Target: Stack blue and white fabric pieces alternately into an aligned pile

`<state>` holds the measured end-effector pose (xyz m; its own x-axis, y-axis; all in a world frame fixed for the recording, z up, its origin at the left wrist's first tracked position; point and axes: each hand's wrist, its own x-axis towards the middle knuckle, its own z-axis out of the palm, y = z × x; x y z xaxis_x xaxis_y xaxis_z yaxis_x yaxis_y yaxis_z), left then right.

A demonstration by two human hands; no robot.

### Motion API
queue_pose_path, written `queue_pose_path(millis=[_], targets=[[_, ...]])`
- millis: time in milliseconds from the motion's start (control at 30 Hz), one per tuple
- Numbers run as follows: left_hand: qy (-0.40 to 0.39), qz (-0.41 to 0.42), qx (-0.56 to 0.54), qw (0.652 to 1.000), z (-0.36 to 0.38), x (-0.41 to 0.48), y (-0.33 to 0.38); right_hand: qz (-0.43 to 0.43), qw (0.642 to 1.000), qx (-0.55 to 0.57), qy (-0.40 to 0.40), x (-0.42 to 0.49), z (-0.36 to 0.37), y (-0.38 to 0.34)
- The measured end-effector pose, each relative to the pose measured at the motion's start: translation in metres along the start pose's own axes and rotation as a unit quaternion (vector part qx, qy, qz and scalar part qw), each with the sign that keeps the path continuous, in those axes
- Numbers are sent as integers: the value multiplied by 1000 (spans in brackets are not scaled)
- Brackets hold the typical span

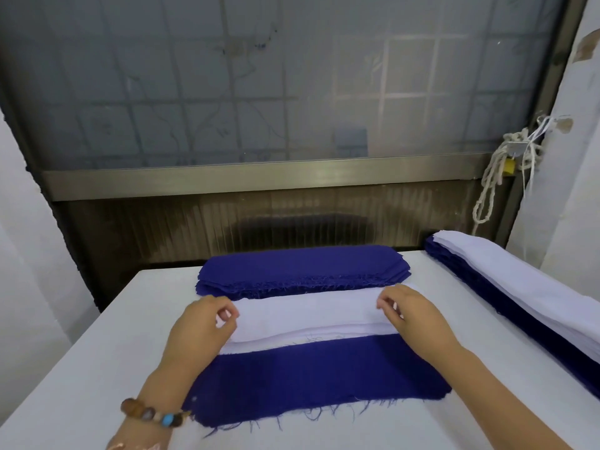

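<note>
While both hands work at the middle of the table, the top white piece is caught at its two short ends.

- Left hand: fingers curled, thumb and fingertips pinching the left end.
- Right hand: fingers curled, nipping the right end.
- The white piece lies on a low white stack. Its near edge is bowed and not flush with the layers beneath.
- Near side: blue piece lying flat, with frayed threads along its front edge. Its far edge meets the white stack; cannot tell whether it runs underneath.
- Far side: blue stack just behind the white stack.
- Right edge of the table: long pile, white layers over blue.
- Beaded bracelet on the left wrist.
- Rope hangs by the window frame at right.
</note>
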<state>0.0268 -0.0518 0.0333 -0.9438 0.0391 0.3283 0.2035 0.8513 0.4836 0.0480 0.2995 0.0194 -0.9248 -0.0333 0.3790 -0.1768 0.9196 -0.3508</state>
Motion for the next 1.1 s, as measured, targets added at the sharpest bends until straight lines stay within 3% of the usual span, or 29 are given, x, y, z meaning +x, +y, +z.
queue_pose_path(millis=[200, 400, 600, 867, 1100], targets=[[53, 25, -6, 998, 26, 67, 30, -7, 995, 87, 53, 69, 32, -39], [3, 10, 19, 1000, 67, 110, 41, -14, 994, 104, 17, 126, 71, -60], [18, -4, 109, 994, 88, 140, 38, 13, 997, 77, -1, 159, 95, -62], [48, -4, 147, 988, 106, 143, 28, 39, 999, 8, -5, 162, 102, -60], [35, -12, 113, 993, 107, 142, 30, 51, 999, -3, -16, 160, 98, -64]])
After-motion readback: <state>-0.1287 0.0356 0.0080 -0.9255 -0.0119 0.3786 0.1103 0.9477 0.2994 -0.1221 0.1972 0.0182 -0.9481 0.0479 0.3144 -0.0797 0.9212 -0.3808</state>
